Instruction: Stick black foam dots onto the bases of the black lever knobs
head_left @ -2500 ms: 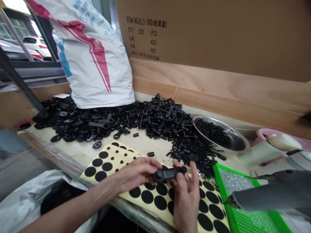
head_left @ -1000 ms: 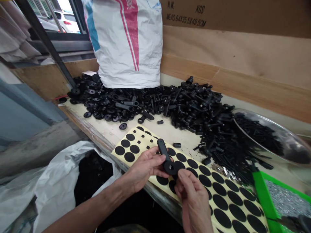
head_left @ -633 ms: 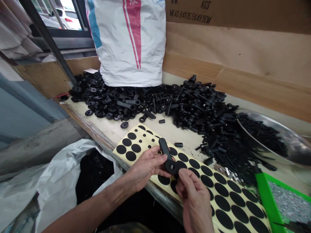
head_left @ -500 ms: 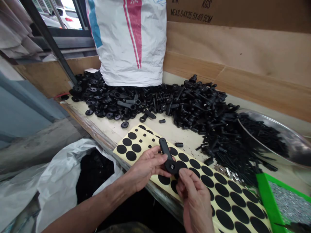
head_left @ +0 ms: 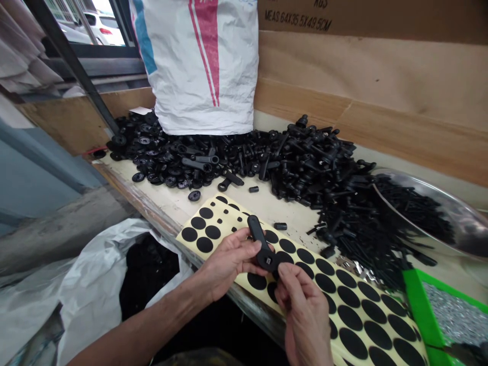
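Observation:
A black crank handle slants above the yellow sticker sheet, its round hub with a small square metal centre at the lower end. My left hand is closed around its shaft, thumb on top. At the hub's lower right edge, my right hand has thumb and forefinger pinched together; what they grip, if anything, is hidden. Rows of black round pads cover the sticker sheet under both hands.
Behind lie heaps of black handle parts and round black discs, below a white woven sack. Rightward are a steel bowl of black pieces and a green tray of small metal parts. A white bag hangs by the table edge.
Both hands keep nearly the same pose on the crank handle. The whole view has shifted very slightly.

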A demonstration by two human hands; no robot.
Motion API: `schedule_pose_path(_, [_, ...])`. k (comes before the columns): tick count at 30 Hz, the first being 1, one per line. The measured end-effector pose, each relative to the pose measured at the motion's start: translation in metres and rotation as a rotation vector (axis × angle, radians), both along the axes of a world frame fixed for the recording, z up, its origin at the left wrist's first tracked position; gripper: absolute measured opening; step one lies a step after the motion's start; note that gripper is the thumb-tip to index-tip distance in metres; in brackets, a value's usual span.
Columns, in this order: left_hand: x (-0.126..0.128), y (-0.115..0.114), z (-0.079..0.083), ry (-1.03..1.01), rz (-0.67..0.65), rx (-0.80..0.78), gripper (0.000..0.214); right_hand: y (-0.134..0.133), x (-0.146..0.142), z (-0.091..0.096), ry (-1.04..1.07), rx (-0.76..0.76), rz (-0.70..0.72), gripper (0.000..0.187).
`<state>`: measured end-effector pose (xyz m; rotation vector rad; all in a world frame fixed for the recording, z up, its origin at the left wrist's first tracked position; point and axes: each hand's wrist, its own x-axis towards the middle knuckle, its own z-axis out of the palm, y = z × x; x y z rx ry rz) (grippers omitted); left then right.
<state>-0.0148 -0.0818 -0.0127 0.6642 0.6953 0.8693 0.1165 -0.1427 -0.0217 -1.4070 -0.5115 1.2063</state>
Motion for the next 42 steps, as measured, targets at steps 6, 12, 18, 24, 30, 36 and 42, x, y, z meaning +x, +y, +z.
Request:
schedule_pose_path(6, [0.000,0.000,-0.001,-0.005,-0.014,0.014,0.026,0.000,-0.002,-0.002,0.018,0.010,-0.025,0.033])
schedule_pose_path(12, [0.000,0.000,0.000,0.002,0.001,0.019,0.026,-0.001,-0.001,-0.007,-0.026,0.038,-0.010,0.030])
schedule_pose_path(18, [0.002,-0.006,0.004,0.048,0.046,0.063,0.028,-0.002,-0.003,-0.011,-0.169,0.044,-0.025,0.033])
schedule_pose_path(24, [0.008,-0.013,0.001,0.099,0.164,0.066,0.029,0.002,-0.006,-0.008,-0.381,0.080,-0.057,0.033])
schedule_pose_path(30, [0.011,-0.016,0.000,0.075,0.224,0.064,0.027,0.003,-0.008,-0.002,-0.464,0.113,-0.067,0.031])
schedule_pose_path(36, [0.010,-0.016,-0.001,0.085,0.220,0.069,0.027,0.003,-0.008,-0.004,-0.492,0.107,-0.055,0.030])
schedule_pose_path(42, [0.010,-0.016,-0.001,0.076,0.219,0.073,0.027,0.003,-0.007,-0.006,-0.661,0.119,-0.039,0.030])
